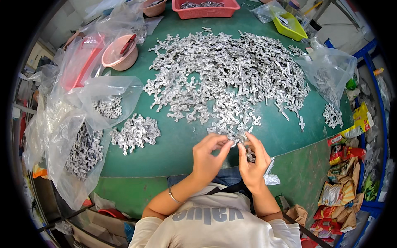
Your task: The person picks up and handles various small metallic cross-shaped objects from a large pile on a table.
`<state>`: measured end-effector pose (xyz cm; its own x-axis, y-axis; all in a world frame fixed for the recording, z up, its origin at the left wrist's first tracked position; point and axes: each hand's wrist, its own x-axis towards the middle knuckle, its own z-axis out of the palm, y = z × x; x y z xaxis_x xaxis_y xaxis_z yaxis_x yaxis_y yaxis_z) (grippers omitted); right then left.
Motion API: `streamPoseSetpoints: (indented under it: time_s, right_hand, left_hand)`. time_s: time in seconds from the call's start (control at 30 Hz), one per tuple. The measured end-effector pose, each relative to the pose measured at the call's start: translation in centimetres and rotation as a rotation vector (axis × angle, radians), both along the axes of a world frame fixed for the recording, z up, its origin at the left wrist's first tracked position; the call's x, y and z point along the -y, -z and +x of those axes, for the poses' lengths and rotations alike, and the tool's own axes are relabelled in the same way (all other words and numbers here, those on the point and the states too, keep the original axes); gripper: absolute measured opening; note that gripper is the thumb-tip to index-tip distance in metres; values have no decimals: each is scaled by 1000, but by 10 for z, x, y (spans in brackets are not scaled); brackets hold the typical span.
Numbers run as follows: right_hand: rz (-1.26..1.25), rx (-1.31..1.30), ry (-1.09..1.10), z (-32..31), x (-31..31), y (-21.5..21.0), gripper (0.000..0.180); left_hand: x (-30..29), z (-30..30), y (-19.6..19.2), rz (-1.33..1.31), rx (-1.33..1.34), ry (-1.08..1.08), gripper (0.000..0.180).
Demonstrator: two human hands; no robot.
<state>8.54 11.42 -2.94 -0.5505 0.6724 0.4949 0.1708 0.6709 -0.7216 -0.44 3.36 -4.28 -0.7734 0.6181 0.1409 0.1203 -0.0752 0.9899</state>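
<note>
Between my two hands, near the table's front edge, is a small silver metal part [237,138] with curved edges. My left hand [210,151] pinches its left side with thumb and forefinger. On its other side, the thumb and fingers of my right hand [254,161] close on it. More silver metal shows under the right fingers, partly hidden. Just beyond my hands spreads a large heap of similar silver castings [223,62], its near edge almost reaching my fingertips. To the left lies a smaller pile of the same kind of parts [136,133].
Clear plastic bags [84,153] with metal parts crowd the left side. A pink bowl [120,62] holds a red-handled tool. A red tray [206,12] and a yellow-green basket [291,29] stand at the back. Right are another bag [331,74] and a blue rack [382,136].
</note>
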Motion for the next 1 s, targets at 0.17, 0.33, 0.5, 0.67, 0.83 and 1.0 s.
streamPoseSetpoints:
  time_s: [0.17, 0.33, 0.5, 0.67, 0.83, 1.0]
  right_hand:
    - [-779, -198, -70, 6, -6, -8, 37]
    - [-1282, -418, -385, 12, -23, -6, 39]
    - [-1193, -247, -397, 10, -16, -11, 40]
    - [-983, -132, -439, 15, -11, -18, 42]
    - [-949, -145, -392, 17, -5, -29, 36]
    - [-1009, -182, -386, 23, -4, -36, 31]
  left_hand:
    - [-1, -4, -5, -70, -441, -90, 17]
    - [-3, -22, 5, -214, -531, -163, 24]
    - [6, -22, -12, -81, -309, 18, 33]
    - [13, -20, -30, 178, 303, 401, 39]
    - [17, -21, -29, 202, 370, 472, 39]
    - [21, -18, -30, 287, 521, 481, 40]
